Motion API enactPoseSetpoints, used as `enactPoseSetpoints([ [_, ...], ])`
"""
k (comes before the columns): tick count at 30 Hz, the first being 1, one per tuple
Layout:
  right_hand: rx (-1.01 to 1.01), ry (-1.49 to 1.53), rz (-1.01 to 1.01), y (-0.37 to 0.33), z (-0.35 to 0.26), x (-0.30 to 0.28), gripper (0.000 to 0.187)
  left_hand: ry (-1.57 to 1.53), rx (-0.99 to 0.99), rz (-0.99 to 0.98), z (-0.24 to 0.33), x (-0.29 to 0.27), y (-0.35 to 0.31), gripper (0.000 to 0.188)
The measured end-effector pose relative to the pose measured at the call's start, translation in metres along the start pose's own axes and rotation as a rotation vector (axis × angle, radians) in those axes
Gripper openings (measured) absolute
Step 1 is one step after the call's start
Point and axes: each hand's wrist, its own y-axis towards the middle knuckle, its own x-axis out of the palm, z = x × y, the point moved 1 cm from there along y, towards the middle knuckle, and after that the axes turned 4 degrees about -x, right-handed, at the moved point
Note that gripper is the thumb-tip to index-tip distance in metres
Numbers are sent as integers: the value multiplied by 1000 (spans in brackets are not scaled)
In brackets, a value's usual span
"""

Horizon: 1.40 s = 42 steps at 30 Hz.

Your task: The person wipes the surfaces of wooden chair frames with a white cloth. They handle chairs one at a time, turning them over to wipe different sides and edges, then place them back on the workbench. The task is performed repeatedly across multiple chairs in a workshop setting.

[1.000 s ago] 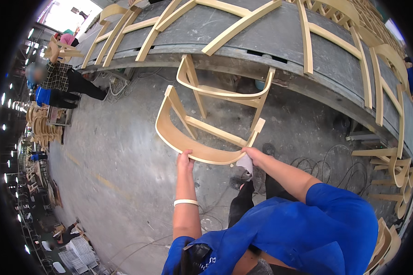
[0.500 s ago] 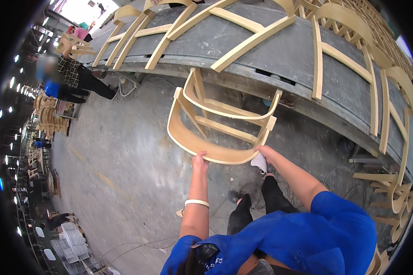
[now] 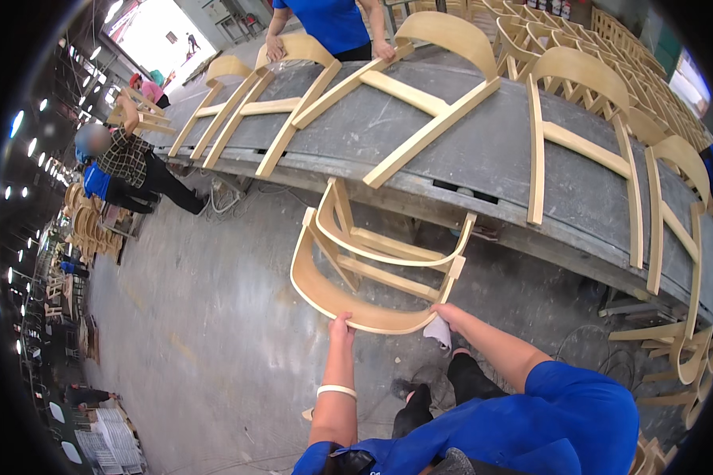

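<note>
A pale wooden chair frame [image 3: 376, 317] with a curved backrest hangs in front of me, above the floor and beside the long table. My left hand [image 3: 341, 326] is closed on the near rim of the backrest, left of its middle. Farther right, my right hand [image 3: 449, 315] is closed on the same curved rim. A whitish cloth [image 3: 438, 334] hangs just under my right hand; whether those fingers hold it too, I cannot tell. The chair frame's legs point away from me, toward the table edge.
The long grey table [image 3: 459, 158] runs across ahead, with several wooden chair frames [image 3: 420, 91] lying on it. A co-worker in blue [image 3: 329, 24] touches frames at its far side. Two more people [image 3: 127, 162] stand at the left. Cables [image 3: 610, 348] lie at the right.
The view has tilted upward, so the table and chair frame sit lower in the picture. The co-worker's torso and hands across the table now show. Both my hands keep their hold.
</note>
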Motion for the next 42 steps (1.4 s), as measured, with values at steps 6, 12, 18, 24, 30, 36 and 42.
enactPoseSetpoints([
  [6,-53,-24,1,-10,-5,2,37,126,123,136,-11,11,0,40],
  [12,-103,-146,7,-11,-5,2,40,252,170,273,-48,30,-30,30],
  [18,-148,-514,-348,-34,-15,-20,42,587,-70,43,-32,25,-56,33],
  [24,-17,-569,-441,-75,-20,-79,37,708,-190,14,-16,20,-55,33],
  [30,48,-603,-319,-89,-11,-124,38,728,-192,113,-12,28,-62,33],
  [36,-346,-960,-286,-63,23,-167,39,743,-177,-7,-43,-6,-79,61],
  [42,-404,-1292,231,-36,104,-256,59,1576,192,-112,-120,-78,-117,44],
])
